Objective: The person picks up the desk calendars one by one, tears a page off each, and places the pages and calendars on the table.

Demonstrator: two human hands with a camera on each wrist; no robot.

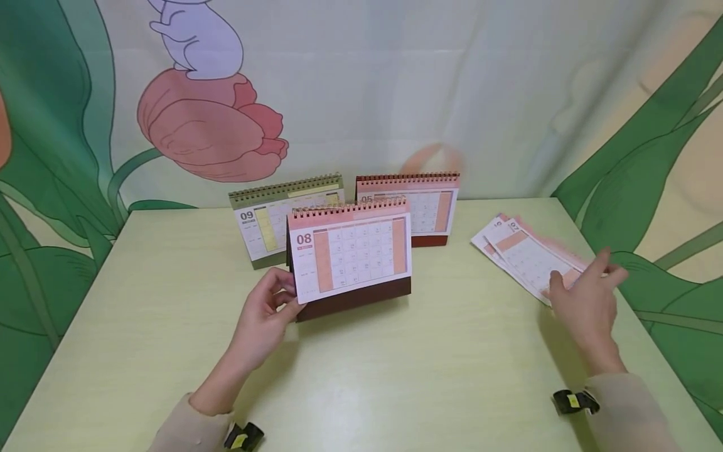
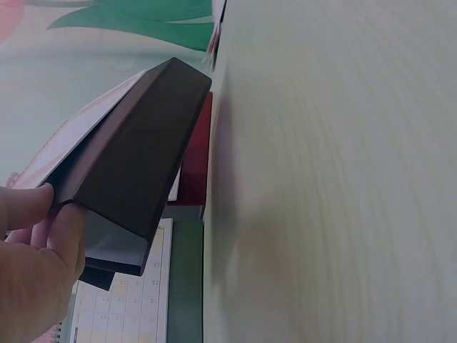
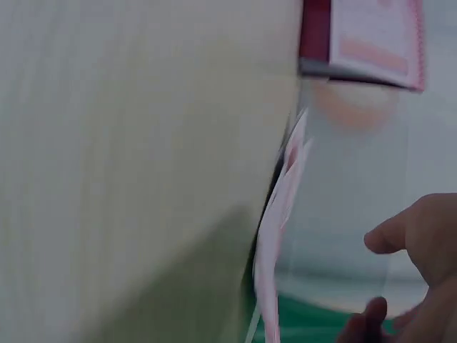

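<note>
My left hand point(image 1: 265, 314) grips the lower left corner of a spiral-bound desk calendar point(image 1: 356, 254) marked 08, with pink columns and a dark brown stand. In the left wrist view the calendar's dark stand point(image 2: 139, 143) is seen from its side and base, tilted, the thumb point(image 2: 28, 204) on the page side. Over at the right, my right hand point(image 1: 590, 301) hovers by several loose calendar sheets point(image 1: 531, 254), the top one marked 07. The right wrist view shows its thumb point(image 3: 393, 232) apart from the sheets, holding nothing.
Behind the 08 calendar stand a green calendar point(image 1: 260, 226) marked 09 and a red one point(image 1: 432, 213) marked 05, both partly covered by it. The pale table point(image 1: 395, 383) ends at a printed curtain point(image 1: 367, 81) along the back and sides.
</note>
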